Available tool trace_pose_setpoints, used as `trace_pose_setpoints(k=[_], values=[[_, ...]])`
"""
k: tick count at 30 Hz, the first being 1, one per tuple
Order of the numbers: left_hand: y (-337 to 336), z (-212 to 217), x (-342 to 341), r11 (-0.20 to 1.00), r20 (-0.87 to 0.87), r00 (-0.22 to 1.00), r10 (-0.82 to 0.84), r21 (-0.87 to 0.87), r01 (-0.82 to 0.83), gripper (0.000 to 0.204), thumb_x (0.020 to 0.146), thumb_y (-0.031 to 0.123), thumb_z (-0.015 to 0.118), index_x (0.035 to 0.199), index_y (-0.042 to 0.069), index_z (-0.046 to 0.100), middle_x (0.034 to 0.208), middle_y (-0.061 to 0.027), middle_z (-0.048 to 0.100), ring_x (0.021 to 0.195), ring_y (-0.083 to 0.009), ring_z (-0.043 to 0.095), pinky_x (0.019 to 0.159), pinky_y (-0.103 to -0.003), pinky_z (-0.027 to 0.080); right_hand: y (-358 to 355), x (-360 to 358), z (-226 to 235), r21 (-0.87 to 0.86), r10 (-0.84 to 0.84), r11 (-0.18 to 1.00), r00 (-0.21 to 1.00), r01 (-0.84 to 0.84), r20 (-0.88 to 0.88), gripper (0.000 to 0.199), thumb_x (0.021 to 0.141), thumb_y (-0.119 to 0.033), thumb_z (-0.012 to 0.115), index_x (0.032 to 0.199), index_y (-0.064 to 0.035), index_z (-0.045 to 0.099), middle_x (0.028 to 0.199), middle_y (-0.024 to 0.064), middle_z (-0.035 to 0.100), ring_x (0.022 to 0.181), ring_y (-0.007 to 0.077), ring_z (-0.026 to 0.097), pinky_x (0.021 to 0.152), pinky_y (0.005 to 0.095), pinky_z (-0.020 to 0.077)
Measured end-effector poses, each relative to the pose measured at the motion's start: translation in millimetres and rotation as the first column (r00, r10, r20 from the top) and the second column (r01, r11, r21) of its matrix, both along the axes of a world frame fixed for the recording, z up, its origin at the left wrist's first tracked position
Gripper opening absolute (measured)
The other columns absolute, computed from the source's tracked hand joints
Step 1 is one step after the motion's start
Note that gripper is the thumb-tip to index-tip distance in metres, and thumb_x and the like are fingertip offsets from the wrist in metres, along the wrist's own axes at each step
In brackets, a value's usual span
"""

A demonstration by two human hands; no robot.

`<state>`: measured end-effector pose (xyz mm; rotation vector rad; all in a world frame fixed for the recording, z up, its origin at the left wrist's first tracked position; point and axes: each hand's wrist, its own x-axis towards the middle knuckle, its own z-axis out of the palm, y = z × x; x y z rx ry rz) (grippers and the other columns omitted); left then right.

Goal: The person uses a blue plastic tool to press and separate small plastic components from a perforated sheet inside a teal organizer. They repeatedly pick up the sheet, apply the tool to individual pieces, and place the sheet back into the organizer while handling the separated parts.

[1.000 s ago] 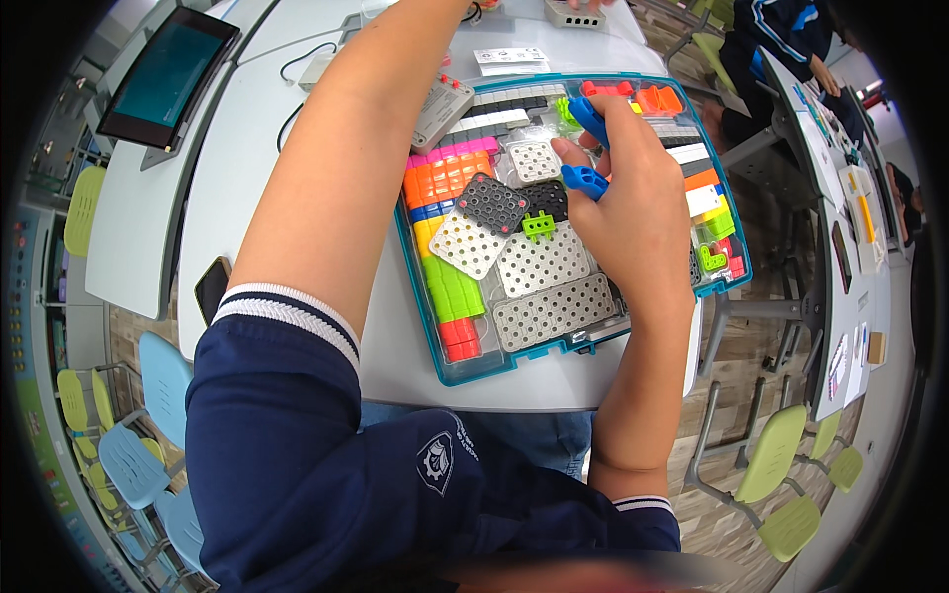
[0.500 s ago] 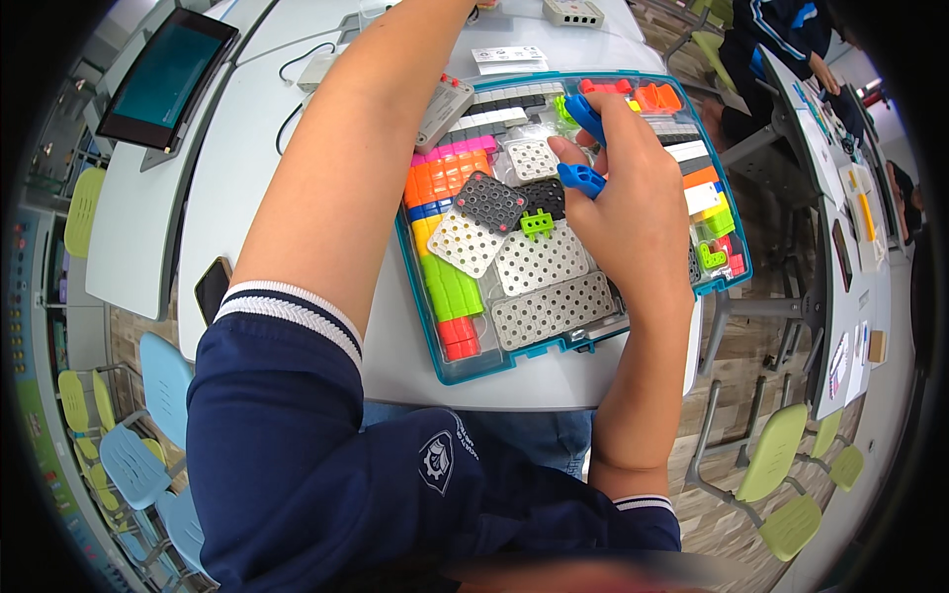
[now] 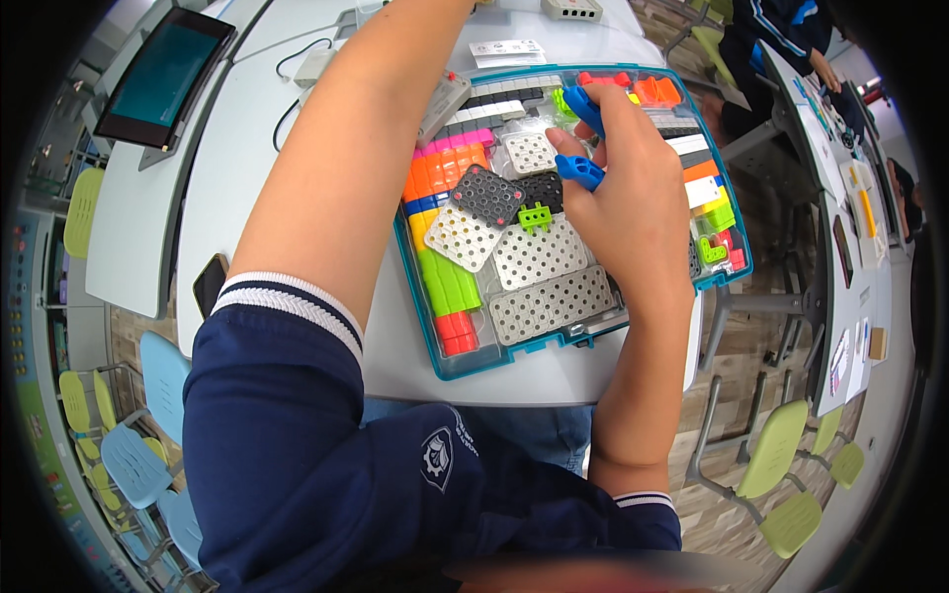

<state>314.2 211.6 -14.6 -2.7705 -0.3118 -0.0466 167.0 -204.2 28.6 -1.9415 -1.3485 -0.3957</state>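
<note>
My right hand (image 3: 638,193) hangs over the right half of a teal-edged parts case (image 3: 457,368). Its fingers are closed round a blue plastic tool (image 3: 581,172), of which two separate blue ends show; the palm hides the middle. My left forearm (image 3: 341,168) reaches far forward and leaves the picture at the top, so the left hand cannot be seen. On the case lie white perforated plates (image 3: 539,252), a dark grey plate with pink pegs (image 3: 488,196) and a small lime-green connector (image 3: 535,218). Orange blocks (image 3: 445,170) fill its left side.
Beside my left forearm are a grey module (image 3: 447,103), a black cable (image 3: 289,121) and a phone (image 3: 210,285). A monitor (image 3: 166,84) stands at the far left. Another grey module (image 3: 571,10) lies beyond the case. A seated person (image 3: 791,35) is at the upper right.
My head view has shifted slightly. The right hand still holds the blue tool in nearly the same place, and the parts in the case look unmoved.
</note>
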Motion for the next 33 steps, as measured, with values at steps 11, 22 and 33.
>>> trace_pose_setpoints(k=[11, 22, 33], values=[[7, 14, -15, 0.969, 0.218, 0.976, 0.021, -0.243, 0.034, 0.009, 0.089, 0.012, 0.066, 0.087, 0.003, 0.069, 0.092, -0.0152, 0.069, 0.084, -0.0294, 0.069, 0.071, -0.042, 0.055, -1, 5, 4, 0.032, -0.131, 0.990, 0.988, 0.134, -0.085, 0.037, 0.077, -0.004, 0.077, 0.109, 0.0000, 0.059, 0.096, 0.0193, 0.070, 0.091, 0.0369, 0.071, 0.077, 0.0461, 0.0554], [39, 58, -75, -0.163, 0.475, 0.723, 0.502, -0.769, 0.618, 0.019, 0.096, 0.005, 0.058, 0.077, 0.004, 0.060, 0.079, -0.0117, 0.062, 0.070, -0.0255, 0.064, 0.058, -0.041, 0.051, 2, 12, 0, -0.018, -0.144, 0.990, 0.982, 0.143, -0.126, 0.040, 0.077, -0.007, 0.073, 0.115, -0.0003, 0.061, 0.100, 0.0187, 0.072, 0.092, 0.0391, 0.071, 0.081, 0.0471, 0.0553], [27, 33, -99, 0.011, 0.370, 0.592, 0.716, -0.854, 0.520, 0.014, 0.097, -0.004, 0.058, 0.088, -0.009, 0.065, 0.083, -0.0190, 0.067, 0.073, -0.0266, 0.070, 0.064, -0.037, 0.063, 5, 21, -3, 0.000, -0.120, 0.993, 0.978, 0.121, -0.172, 0.040, 0.077, -0.007, 0.073, 0.114, 0.0001, 0.062, 0.103, 0.0195, 0.073, 0.094, 0.0374, 0.072, 0.083, 0.0462, 0.0560]])
